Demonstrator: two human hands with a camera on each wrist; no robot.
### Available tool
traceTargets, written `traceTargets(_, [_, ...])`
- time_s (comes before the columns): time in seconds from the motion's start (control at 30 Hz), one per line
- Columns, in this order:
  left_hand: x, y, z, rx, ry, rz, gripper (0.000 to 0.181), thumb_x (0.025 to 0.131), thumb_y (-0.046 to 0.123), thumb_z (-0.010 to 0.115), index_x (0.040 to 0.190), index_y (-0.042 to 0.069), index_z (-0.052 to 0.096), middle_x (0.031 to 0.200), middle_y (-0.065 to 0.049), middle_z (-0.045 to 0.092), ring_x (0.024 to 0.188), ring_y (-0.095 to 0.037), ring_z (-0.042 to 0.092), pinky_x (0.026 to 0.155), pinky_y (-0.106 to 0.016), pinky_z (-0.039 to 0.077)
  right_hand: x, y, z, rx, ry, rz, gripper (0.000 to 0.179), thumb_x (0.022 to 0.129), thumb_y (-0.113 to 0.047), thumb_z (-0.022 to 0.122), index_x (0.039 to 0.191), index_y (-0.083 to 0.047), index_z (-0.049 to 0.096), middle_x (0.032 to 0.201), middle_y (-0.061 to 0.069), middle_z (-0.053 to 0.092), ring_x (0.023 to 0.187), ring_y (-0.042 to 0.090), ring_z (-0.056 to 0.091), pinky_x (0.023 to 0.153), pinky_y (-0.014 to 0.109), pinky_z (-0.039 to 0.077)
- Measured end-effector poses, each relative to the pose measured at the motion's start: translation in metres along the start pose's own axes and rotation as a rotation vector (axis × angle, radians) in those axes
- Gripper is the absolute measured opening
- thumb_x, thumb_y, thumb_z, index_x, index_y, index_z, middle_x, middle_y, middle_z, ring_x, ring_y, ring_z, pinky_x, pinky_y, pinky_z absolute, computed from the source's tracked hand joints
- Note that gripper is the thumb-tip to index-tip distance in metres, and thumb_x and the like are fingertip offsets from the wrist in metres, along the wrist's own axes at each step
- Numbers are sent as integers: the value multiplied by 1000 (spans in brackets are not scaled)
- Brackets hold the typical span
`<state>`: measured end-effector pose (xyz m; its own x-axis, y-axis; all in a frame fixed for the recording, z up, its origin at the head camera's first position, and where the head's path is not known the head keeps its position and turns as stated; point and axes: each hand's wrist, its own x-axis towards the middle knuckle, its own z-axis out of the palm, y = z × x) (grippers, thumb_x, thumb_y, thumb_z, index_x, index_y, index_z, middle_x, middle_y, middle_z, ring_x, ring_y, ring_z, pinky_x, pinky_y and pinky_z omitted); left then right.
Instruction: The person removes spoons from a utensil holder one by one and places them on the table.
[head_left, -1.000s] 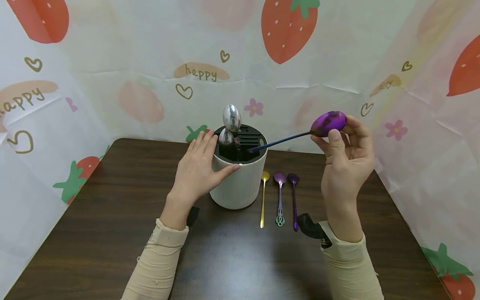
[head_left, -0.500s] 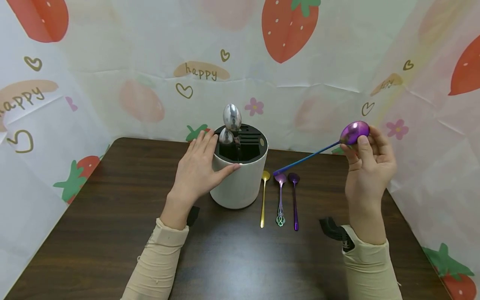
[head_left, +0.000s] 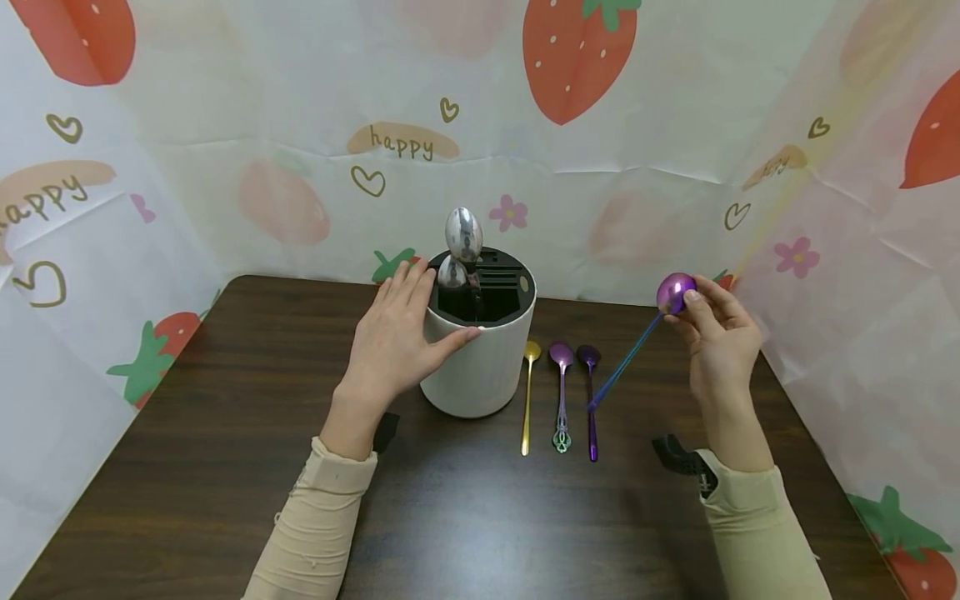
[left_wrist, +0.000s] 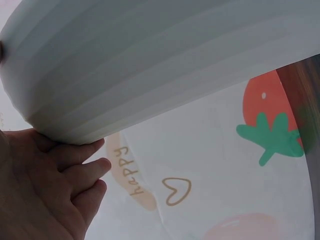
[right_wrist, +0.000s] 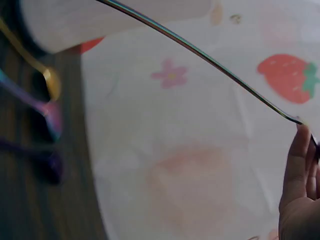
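Observation:
My left hand (head_left: 393, 333) rests against the left side of a white cylindrical utensil holder (head_left: 472, 375), fingers extended along its rim and thumb across the front; the left wrist view shows those fingers (left_wrist: 82, 175) by the ribbed wall (left_wrist: 165, 65). Two silver spoons (head_left: 464, 235) stand bowl-up in the holder's black slotted top. Off to the right, my right hand (head_left: 723, 350) pinches a long purple-and-blue spoon (head_left: 628, 361) by its bowl, above the table. Its thin handle slants down and left, overlapping the dark purple spoon (head_left: 588, 357) in the head view.
On the dark wooden table (head_left: 225, 467), a gold spoon (head_left: 526, 400), a purple spoon with an ornate handle (head_left: 561, 383) and the dark purple spoon lie in a row right of the holder. A strawberry-printed cloth (head_left: 300, 100) hangs close behind and at both sides.
My right hand carried the long spoon rightward and down, away from the holder's top, and its handle now slants more steeply downward. My left hand and the holder stayed put.

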<state>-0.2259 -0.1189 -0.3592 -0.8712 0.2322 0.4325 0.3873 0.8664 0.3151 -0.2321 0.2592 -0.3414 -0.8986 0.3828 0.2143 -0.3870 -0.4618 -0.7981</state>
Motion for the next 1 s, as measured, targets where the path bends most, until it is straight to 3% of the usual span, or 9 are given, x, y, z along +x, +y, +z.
traceTargets(0.43, [-1,-1,2,-15,18,9,102,92,75,58,159,1,38,167,-17,32,159,-32,20,129,-50,19,27,31,-39,-262,-106,293,15,95,-2,74,109,-2,79,97,4,73,73,13,68,70,24,62])
traceTargets(0.83, [0,-1,2,-9,20,5,102,92,75,59,159,2,38,168,-16,32,158,-32,21,129,-47,18,43,61,-67,-473,-163,412,13,99,-5,70,104,-9,81,90,-1,75,72,9,72,72,23,63])
traceTargets(1.0, [0,-2,2,-15,35,14,101,91,74,60,158,2,40,168,-16,32,158,-31,22,129,-48,20,47,72,-72,-564,-177,430,26,101,-6,68,125,3,72,93,-4,73,75,8,72,78,27,64])
